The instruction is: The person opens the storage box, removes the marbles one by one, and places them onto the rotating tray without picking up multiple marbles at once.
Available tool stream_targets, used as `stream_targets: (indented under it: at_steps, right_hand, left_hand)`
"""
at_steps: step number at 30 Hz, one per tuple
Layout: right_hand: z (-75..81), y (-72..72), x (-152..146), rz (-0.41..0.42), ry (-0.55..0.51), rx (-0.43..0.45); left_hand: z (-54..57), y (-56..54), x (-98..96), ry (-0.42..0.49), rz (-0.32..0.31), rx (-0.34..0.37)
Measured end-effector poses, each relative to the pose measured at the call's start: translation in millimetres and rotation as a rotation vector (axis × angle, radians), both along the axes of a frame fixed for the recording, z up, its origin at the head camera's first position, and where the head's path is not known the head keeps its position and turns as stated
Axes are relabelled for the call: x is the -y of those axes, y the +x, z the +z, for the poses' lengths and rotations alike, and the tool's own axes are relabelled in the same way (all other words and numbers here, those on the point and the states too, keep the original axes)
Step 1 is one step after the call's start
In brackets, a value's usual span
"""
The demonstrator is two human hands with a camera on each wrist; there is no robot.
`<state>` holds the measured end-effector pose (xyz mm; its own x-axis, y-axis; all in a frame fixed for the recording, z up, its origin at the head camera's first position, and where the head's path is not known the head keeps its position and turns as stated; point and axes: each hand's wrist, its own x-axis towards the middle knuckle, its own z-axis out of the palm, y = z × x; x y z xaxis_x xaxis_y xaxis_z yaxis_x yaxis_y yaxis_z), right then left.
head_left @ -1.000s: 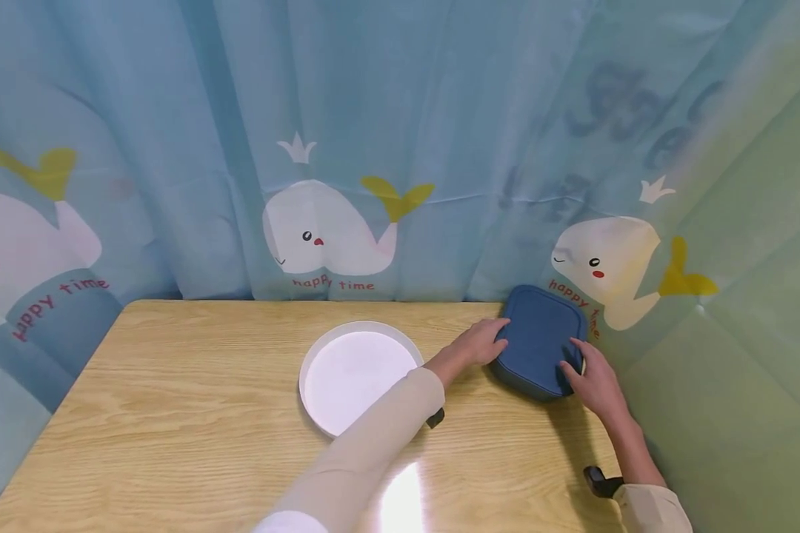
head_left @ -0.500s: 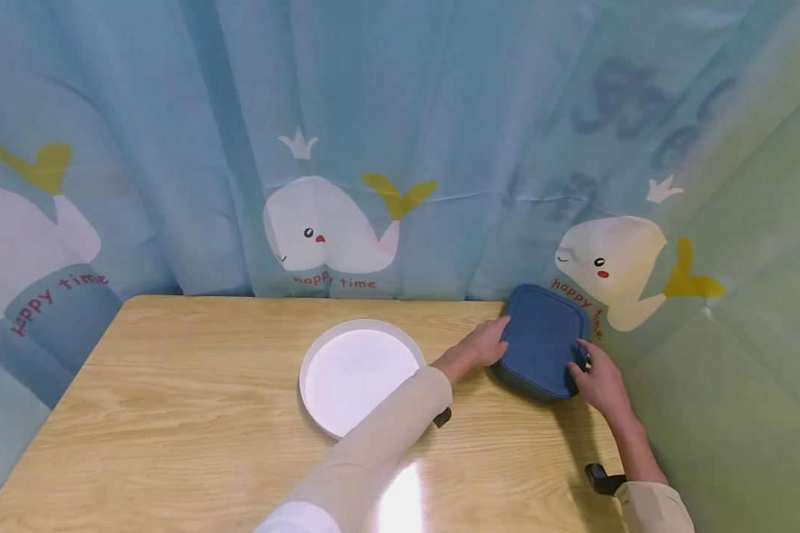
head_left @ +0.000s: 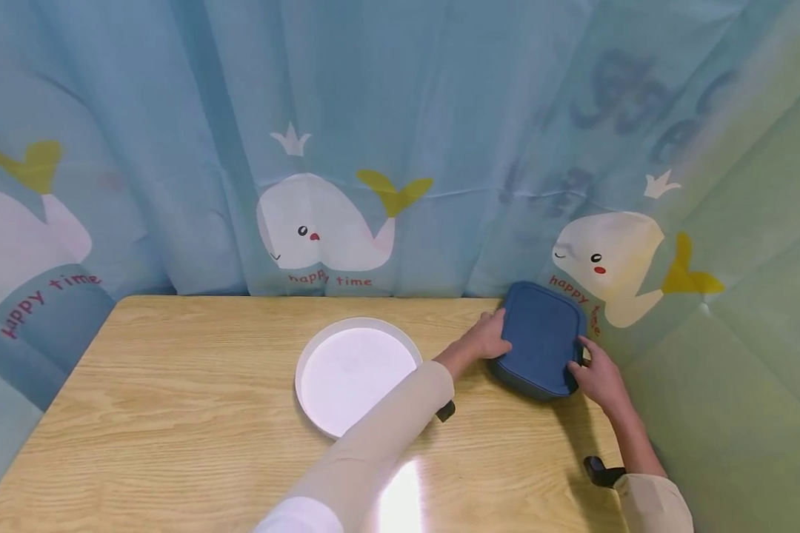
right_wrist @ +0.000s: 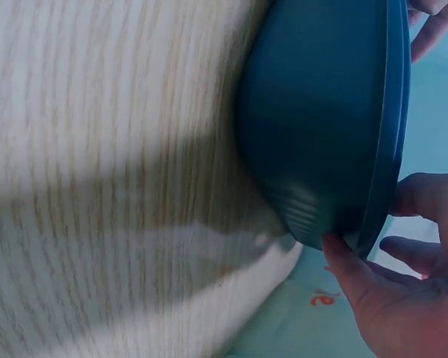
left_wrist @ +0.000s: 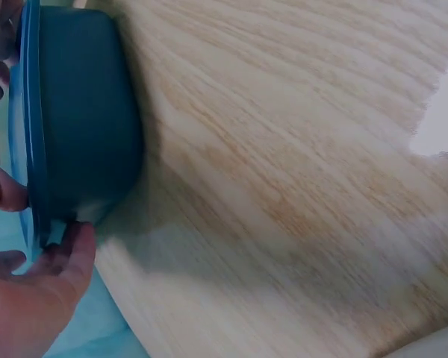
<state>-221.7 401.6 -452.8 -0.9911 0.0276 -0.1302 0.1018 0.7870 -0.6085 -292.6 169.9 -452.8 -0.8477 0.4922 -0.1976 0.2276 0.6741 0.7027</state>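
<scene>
Left hand (head_left: 485, 337) and right hand (head_left: 601, 377), partly closed, pinch blue box (head_left: 540, 337) at opposite sides; likely gripping step; next move calls for even hold.

Dark-blue box (head_left: 541, 340), white tray (head_left: 353, 381), tan wood-grain table (head_left: 193, 400), blue whale-print curtain (head_left: 467, 96), beige sleeves (head_left: 380, 433)

Plate (head_left: 353, 377): right part hidden behind left sleeve (head_left: 387, 429). Box (left_wrist: 86, 112): interior hidden under lid (head_left: 543, 340). Leftmost whale (head_left: 23, 244): cut off by head view edge. Dark marks (head_left: 620, 90): blurred.
</scene>
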Motion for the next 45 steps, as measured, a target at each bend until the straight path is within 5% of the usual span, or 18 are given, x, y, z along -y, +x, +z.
stream_targets:
  at_steps: [11,21,27,45]
  right_hand:
    - [-1.3,-4.3,-2,0.005,-0.173,0.065]
    - [-1.5,-0.8,-5,0.008,-0.505,0.182]
    - [0.4,0.2,-5,0.004,-0.532,0.171]
    - [5.8,8.4,-3,-0.007,-0.533,0.175]
  left_hand:
    - [5.1,-3.4,2.8,0.047,0.039,0.068]
    - [-0.3,-4.3,6.8,0.161,0.083,0.119]
    - [-3.2,-7.7,7.5,0.296,0.097,0.248]
    - [3.6,-0.3,5.9,0.293,0.205,0.423]
